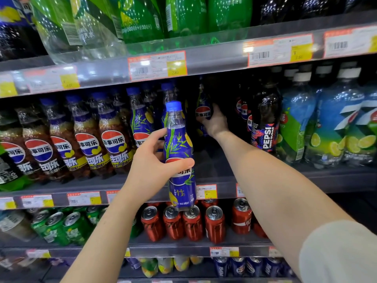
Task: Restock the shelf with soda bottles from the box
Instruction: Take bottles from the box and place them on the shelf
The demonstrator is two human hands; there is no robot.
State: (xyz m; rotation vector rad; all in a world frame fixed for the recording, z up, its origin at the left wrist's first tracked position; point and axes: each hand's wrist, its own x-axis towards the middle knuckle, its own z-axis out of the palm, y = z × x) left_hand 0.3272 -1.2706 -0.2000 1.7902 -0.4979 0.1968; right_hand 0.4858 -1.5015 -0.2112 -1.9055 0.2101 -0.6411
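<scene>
My left hand grips a blue-labelled Pepsi bottle with a blue cap, held upright in front of the middle shelf. My right hand reaches deep into a dark gap on that shelf and is closed around a second bottle of the same kind, standing far back. More blue-labelled bottles stand just left of the gap. The box is out of view.
Brown-labelled Pepsi bottles fill the shelf's left, black Pepsi Zero bottles and 7UP bottles its right. Green bottles stand on the shelf above. Red cans and green cans sit below.
</scene>
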